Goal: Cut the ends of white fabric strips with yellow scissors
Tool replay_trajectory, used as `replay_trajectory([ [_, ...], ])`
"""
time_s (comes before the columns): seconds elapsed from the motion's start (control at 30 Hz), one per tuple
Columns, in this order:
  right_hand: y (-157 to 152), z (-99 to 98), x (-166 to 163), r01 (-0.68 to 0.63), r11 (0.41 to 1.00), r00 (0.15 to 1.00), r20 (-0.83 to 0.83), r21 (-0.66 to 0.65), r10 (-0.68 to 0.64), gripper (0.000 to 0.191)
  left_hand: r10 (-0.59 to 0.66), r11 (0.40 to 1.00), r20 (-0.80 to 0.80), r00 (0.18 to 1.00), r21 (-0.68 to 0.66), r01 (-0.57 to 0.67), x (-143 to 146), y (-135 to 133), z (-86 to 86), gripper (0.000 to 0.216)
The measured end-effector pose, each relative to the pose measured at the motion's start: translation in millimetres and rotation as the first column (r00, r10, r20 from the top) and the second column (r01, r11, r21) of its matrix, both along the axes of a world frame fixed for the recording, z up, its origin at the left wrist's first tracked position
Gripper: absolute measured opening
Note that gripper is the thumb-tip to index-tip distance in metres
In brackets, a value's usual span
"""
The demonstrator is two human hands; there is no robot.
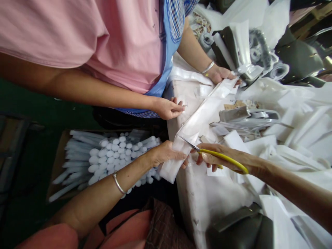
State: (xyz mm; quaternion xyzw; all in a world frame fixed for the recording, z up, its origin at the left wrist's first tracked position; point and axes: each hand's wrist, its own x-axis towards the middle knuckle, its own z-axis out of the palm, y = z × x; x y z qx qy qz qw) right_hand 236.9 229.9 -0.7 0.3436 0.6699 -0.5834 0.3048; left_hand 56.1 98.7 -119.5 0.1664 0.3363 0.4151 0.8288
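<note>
A long white strip of material runs slantwise across the cluttered table, from the co-worker's far hand at its upper end down to the person's left hand at its lower end. The left hand pinches the strip's lower end, fingers closed on it, thumb on top, and the loose tail of the strip hangs below the fingers over the table edge. The right hand grips yellow-handled scissors, fingers curled through and around the handles; the blades, slightly parted, point left and lie against the strip just beside the left hand's fingertips. The co-worker, in a pink shirt and a blue apron, presses the far hand flat on the strip's upper end, while the co-worker's near hand hovers loosely curled just left of the strip's middle. Beneath the left forearm a cardboard box holds many white tubes. White scraps and grey pieces crowd the table to the right.
</note>
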Motion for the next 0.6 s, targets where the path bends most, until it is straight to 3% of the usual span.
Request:
replay_trajectory([
  [0.17, 1, 5.2, -9, -0.038, 0.999, 0.999, -0.010, 0.035, 0.038, 0.064, -0.010, 0.998, -0.021, 1.000, 0.062, 0.011, -3, 1, 1.6, 0.015],
  [0.47, -14, -8.2, -1, 0.131, 0.984, 0.991, 0.016, 0.117, -0.133, 0.050, -0.032, 0.999, -0.009, 0.999, 0.033, 0.032, -6, -3, 1.9, 0.011],
  [0.53, -16, -11.6, 3, 0.113, 0.980, 0.994, -0.025, 0.163, -0.111, 0.047, 0.092, 0.996, -0.048, 0.995, 0.010, -0.092, -8, 4, 10.5, 0.013],
  [0.6, -15, -13.1, 7, 0.095, 0.978, 0.995, -0.045, 0.186, -0.088, 0.046, 0.326, 0.945, -0.110, 0.939, 0.011, -0.327, -12, 23, 21.5, 0.016],
])
